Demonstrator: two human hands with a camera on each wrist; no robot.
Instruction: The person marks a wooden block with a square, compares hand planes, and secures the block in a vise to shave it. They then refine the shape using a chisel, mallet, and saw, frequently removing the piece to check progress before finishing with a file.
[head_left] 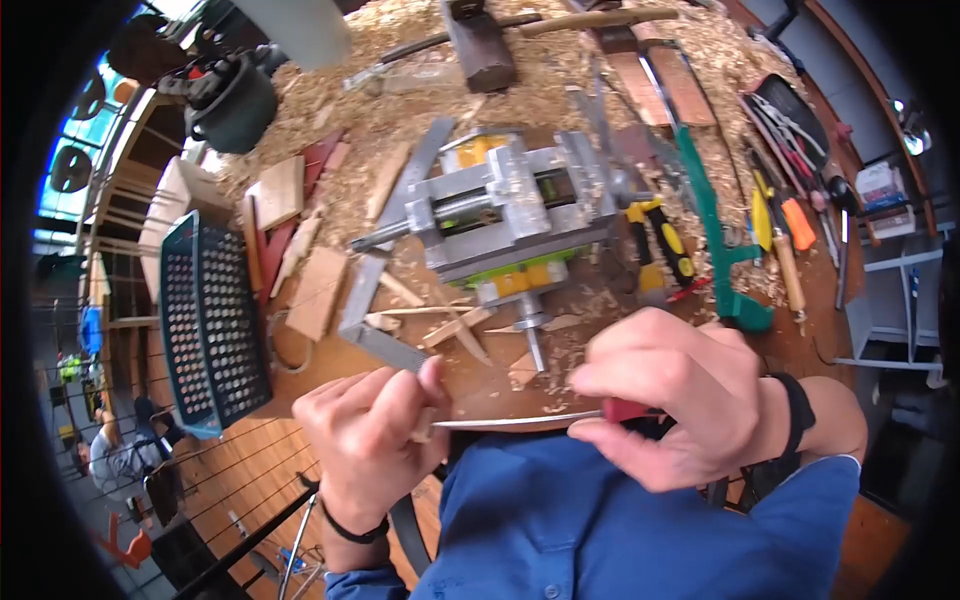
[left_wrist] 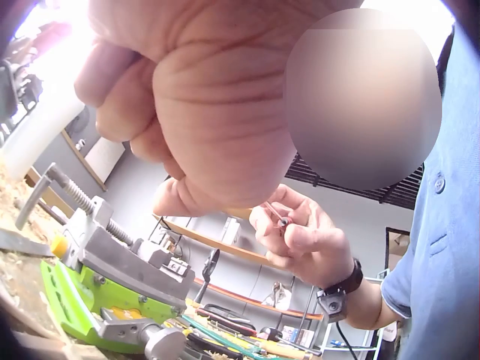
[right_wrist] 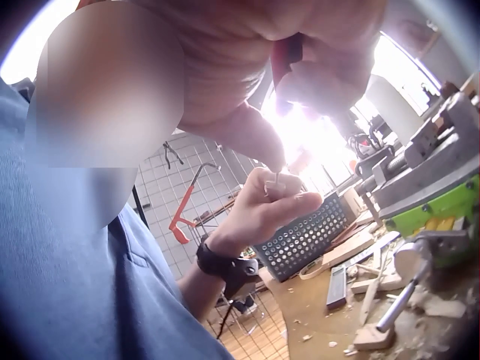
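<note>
Close in front of the blue shirt, my right hand (head_left: 680, 400) grips the red handle (head_left: 625, 408) of a tool with a long, thin metal blade (head_left: 515, 422). Palm and fingers hide most of that handle. The blade points left, its tip right at my left hand (head_left: 365, 435), whose fingers are curled. Between left thumb and fingers shows the end of a small pale piece of wood (head_left: 425, 424); the rest is hidden. In the right wrist view, the left hand (right_wrist: 262, 214) is held above bench height. A grey metal vise (head_left: 510, 205) stands beyond both hands.
Shavings cover the workbench (head_left: 480, 395). Wood offcuts (head_left: 318, 290) and a metal square (head_left: 365, 300) lie left of the vise. A perforated dark basket (head_left: 215, 325) stands at the left edge. Right of the vise lie a green-handled saw (head_left: 710, 210), pliers (head_left: 670, 245) and several other tools.
</note>
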